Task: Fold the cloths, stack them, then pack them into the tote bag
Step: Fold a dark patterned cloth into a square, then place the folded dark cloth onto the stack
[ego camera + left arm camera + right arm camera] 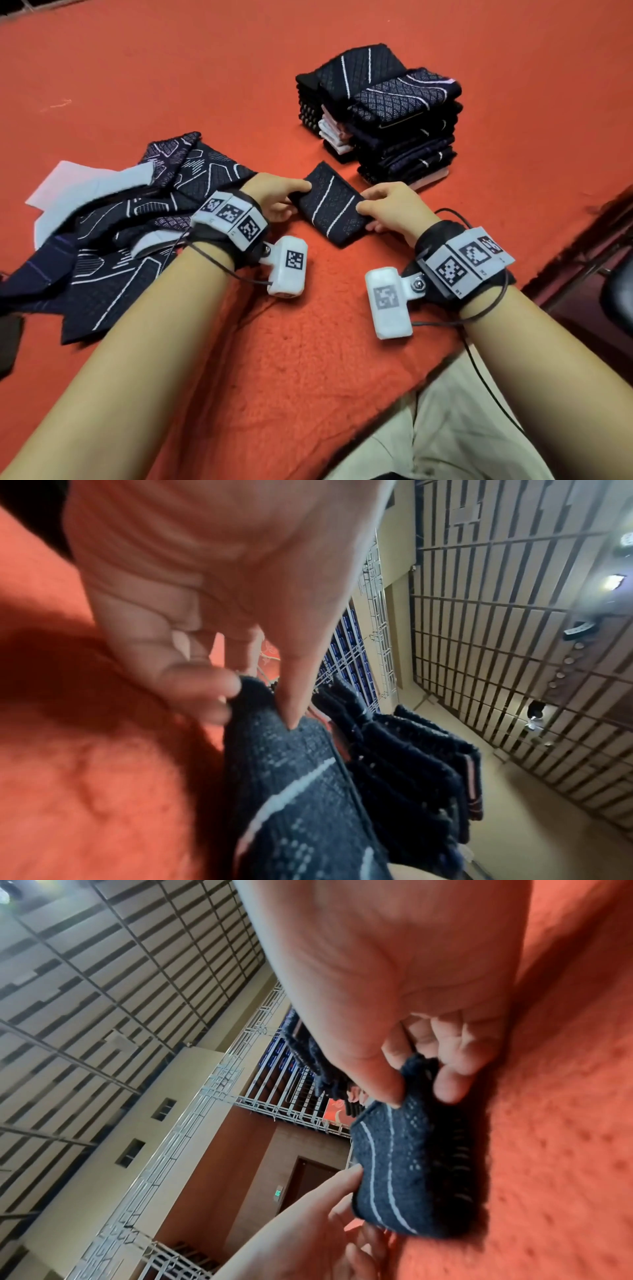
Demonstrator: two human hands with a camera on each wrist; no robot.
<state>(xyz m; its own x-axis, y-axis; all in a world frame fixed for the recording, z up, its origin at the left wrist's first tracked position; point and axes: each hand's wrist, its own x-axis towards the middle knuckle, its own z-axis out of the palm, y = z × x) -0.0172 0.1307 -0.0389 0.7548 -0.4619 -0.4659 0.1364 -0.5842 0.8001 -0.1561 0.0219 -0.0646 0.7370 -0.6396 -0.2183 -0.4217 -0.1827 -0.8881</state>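
Nearest in the head view, at six o'clock, a lap in pale beige trousers [455, 428] sits against the edge of the orange-red fuzzy blanket [291, 359] that covers the whole work surface, and both bare forearms reach forward over it, each wrist wearing a black strap with white marker-printed blocks. Just beyond them, at centre, the small folded dark navy knitted cloth with thin white stripes [330, 204] is held between the two hands, tilted, one low corner close to the blanket; whether it touches, hard to say. The left hand [274, 198] has its nine o'clock end: thumb on top, fingertips curled under, a clear pinch in the left wrist view, where the thumb [291, 691] presses the cloth's edge. The right hand [390, 209] has the three o'clock end, thumb above and curled fingers [455, 1074] beneath, pinching a corner of the fabric. Out at nine o'clock lies a loose heap of unfolded dark navy cloths with white line patterns and pale grey-white patches [113, 233], spread flat and rumpled on the blanket. Farther off, at one o'clock, stands the tall stack of folded dark navy cloths [380, 116], its top pieces skewed, a few pink-white layers showing in its side.
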